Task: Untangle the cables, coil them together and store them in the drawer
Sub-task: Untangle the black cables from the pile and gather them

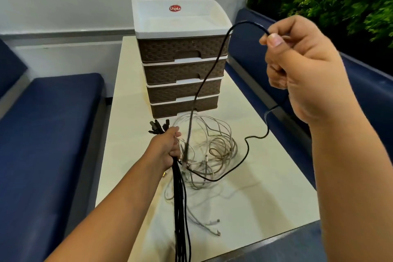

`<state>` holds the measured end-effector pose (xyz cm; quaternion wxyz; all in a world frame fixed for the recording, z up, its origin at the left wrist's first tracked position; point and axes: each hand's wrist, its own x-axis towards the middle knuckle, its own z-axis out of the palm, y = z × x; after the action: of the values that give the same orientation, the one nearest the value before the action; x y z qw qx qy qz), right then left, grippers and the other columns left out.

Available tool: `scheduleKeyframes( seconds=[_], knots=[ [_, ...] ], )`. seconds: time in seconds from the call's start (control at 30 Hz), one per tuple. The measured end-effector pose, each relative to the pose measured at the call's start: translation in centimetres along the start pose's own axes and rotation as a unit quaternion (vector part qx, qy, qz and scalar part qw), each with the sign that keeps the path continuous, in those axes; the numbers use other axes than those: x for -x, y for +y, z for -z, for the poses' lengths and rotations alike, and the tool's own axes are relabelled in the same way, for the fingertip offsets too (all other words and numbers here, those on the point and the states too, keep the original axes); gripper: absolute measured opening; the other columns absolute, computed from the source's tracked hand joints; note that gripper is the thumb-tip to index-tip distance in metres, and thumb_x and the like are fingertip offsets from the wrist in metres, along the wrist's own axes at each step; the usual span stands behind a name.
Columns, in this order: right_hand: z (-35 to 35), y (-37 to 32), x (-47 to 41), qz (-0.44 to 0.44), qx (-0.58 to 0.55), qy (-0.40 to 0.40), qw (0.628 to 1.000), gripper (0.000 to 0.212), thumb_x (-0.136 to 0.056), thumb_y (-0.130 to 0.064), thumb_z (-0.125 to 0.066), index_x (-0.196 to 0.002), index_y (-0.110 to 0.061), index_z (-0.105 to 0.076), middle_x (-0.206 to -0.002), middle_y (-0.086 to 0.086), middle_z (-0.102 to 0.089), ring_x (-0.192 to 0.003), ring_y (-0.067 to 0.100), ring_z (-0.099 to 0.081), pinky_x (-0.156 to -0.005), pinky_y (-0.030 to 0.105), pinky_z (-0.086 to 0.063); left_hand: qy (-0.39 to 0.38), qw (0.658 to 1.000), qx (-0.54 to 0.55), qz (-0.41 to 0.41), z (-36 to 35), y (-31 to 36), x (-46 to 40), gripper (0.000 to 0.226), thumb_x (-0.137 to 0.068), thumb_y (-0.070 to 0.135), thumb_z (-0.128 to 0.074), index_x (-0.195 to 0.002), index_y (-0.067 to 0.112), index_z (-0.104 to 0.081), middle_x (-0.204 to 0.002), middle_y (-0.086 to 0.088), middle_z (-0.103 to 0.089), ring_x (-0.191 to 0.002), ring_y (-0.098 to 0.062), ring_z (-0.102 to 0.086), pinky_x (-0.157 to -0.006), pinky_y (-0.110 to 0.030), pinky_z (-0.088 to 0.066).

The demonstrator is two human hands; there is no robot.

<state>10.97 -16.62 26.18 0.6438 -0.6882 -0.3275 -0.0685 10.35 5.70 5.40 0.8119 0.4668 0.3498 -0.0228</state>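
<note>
Your left hand (pixel 168 147) grips a bundle of black cables (pixel 180 208), fist curled round them; plug ends fan out above the knuckles, the rest hangs down past the table edge. Can't count them exactly, several.

Your right hand (pixel 302 66) is raised up right, thumb & fingers pinching one black cable (pixel 204 83). It arcs down in front of the drawer unit (pixel 180 70) to the pile, then loops back up to the same hand.

White cables (pixel 212 151) lie tangled on the table (pixel 255 176), just right of your left hand, touching it. Drawer unit: 4 drawers, all closed, behind the pile.
</note>
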Motion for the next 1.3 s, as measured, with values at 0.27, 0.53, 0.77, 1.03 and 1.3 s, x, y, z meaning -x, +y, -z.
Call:
scheduleKeyframes(
  seconds=[0.27, 0.53, 0.77, 1.03, 1.3],
  knots=[
    [1.9, 1.1, 4.1, -0.067, -0.004, -0.024, 0.997, 0.012, -0.1, -0.012, -0.046, -0.092, -0.014, -0.054, -0.057, -0.01, -0.041, -0.047, 0.009, -0.026, -0.044, 0.02, -0.024, 0.068, 0.994, 0.075, -0.045, 0.0, -0.8, 1.7, 0.031, -0.104, 0.028, -0.046, -0.076, 0.017, -0.041, -0.041, 0.008, -0.018, -0.031, -0.005, -0.014, -0.033, -0.015, -0.013],
    [5.6, 0.6, 9.0, -0.121, -0.022, -0.034, 0.992, 0.016, -0.103, -0.008, -0.041, -0.093, -0.009, -0.054, -0.054, -0.009, -0.035, -0.045, 0.006, -0.026, -0.044, 0.018, -0.025, 0.055, 0.99, 0.106, -0.07, -0.9, -1.9, 7.6, 0.036, -0.106, 0.035, -0.037, -0.08, 0.012, -0.047, -0.039, 0.009, -0.021, -0.029, -0.004, -0.016, -0.029, -0.015, -0.013],
    [7.9, 0.6, 13.6, -0.166, -0.058, -0.104, 0.979, 0.017, -0.103, -0.012, -0.041, -0.093, -0.012, -0.055, -0.056, -0.005, -0.034, -0.049, 0.011, -0.025, -0.045, 0.019, -0.026, -0.016, 0.995, 0.085, -0.055, -2.7, -4.2, 15.1, 0.037, -0.103, 0.039, -0.043, -0.074, 0.017, -0.042, -0.044, 0.01, -0.02, -0.032, -0.003, -0.017, -0.029, -0.013, -0.014],
    [8.2, 3.9, 19.7, -0.286, 0.005, -0.276, 0.918, 0.015, -0.104, -0.012, -0.04, -0.098, -0.002, -0.049, -0.059, 0.006, -0.039, -0.049, 0.017, -0.033, -0.049, 0.03, -0.027, -0.088, 0.989, 0.019, -0.121, -4.9, -4.6, 23.6, 0.036, -0.101, 0.043, -0.045, -0.071, 0.022, -0.044, -0.048, 0.01, -0.019, -0.037, -0.003, -0.016, -0.032, -0.014, -0.014],
    [7.6, 12.1, 25.1, -0.363, 0.288, -0.458, 0.758, 0.019, -0.099, -0.019, -0.043, -0.101, -0.009, -0.059, -0.096, 0.007, -0.071, -0.09, 0.026, -0.063, -0.082, 0.035, -0.048, -0.131, 0.971, -0.019, -0.2, -6.7, -3.8, 28.5, 0.04, -0.101, 0.047, -0.04, -0.068, 0.025, -0.042, -0.049, 0.011, -0.017, -0.038, -0.003, -0.012, -0.033, -0.015, -0.012]
  ],
)
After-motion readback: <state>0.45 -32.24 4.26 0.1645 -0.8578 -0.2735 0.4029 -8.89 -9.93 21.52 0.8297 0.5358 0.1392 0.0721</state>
